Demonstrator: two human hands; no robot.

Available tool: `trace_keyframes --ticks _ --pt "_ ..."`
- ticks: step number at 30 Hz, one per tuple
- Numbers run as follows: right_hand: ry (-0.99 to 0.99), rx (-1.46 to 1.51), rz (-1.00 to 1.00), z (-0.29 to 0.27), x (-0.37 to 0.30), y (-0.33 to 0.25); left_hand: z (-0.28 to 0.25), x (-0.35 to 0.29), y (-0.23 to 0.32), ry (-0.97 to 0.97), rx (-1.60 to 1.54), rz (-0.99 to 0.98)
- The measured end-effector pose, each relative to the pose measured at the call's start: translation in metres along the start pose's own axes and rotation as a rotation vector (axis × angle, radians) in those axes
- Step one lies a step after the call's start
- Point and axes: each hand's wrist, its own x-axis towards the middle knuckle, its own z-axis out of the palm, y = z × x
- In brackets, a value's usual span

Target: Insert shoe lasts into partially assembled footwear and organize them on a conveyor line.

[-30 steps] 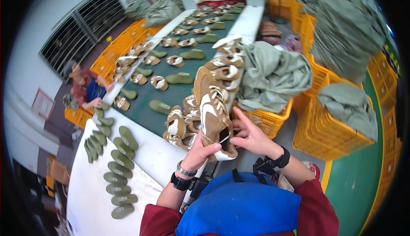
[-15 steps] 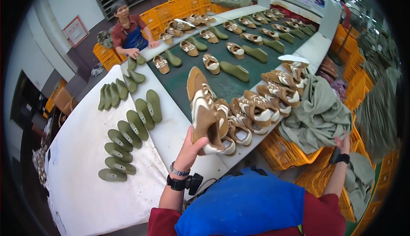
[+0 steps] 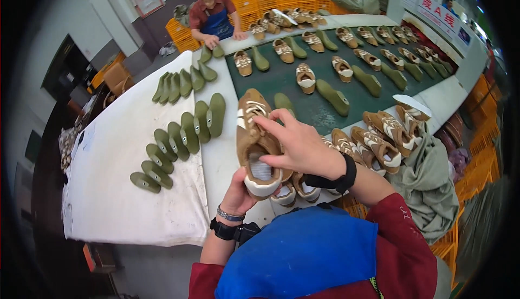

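Note:
A brown sneaker (image 3: 248,139) with white laces and a white heel is held up in front of me, toe pointing away. My left hand (image 3: 236,195) grips it from below at the heel. From the right, my right hand (image 3: 309,145) reaches over the shoe, thumb in its opening and fingers at the tongue and laces, pinching there. A pale striped insole shows inside. Beyond the shoe and to its right, more brown sneakers (image 3: 390,131) line the white table edge, partly covered by my right arm. Several green shoe lasts (image 3: 176,139) lie in a slanting row to the left.
Sneakers and lasts stand in rows on a dark green conveyor belt (image 3: 311,112). White cloth (image 3: 130,212) covers the left table. A co-worker (image 3: 214,20) stands across, one hand at a last. Grey-green fabric (image 3: 425,182) drapes over orange crates (image 3: 482,161) on the right.
My right hand has come from the crates at the right onto the sneaker. The sneaker has tilted so its opening faces me. The view has shifted, and belt shoes have moved.

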Motion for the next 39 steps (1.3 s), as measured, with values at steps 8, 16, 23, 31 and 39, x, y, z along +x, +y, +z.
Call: trace_keyframes --ticks 8,16,23,31,39 --pt "0.035 0.043 -0.105 0.029 0.014 0.017 -0.012 -0.002 -0.001 -0.121 -0.143 -0.009" --pt "0.050 -0.017 -0.201 0.045 0.012 0.020 0.002 0.009 0.039 0.519 1.068 0.547" --pt "0.063 0.104 -0.092 0.058 0.007 0.020 -0.030 0.009 0.039 0.451 1.197 0.539" --pt "-0.126 0.262 -0.076 0.075 -0.024 0.038 -0.053 0.000 0.044 0.718 1.774 0.616" --pt "-0.488 -0.337 0.175 0.119 -0.042 0.123 -0.130 -0.017 0.033 0.947 1.951 0.297"
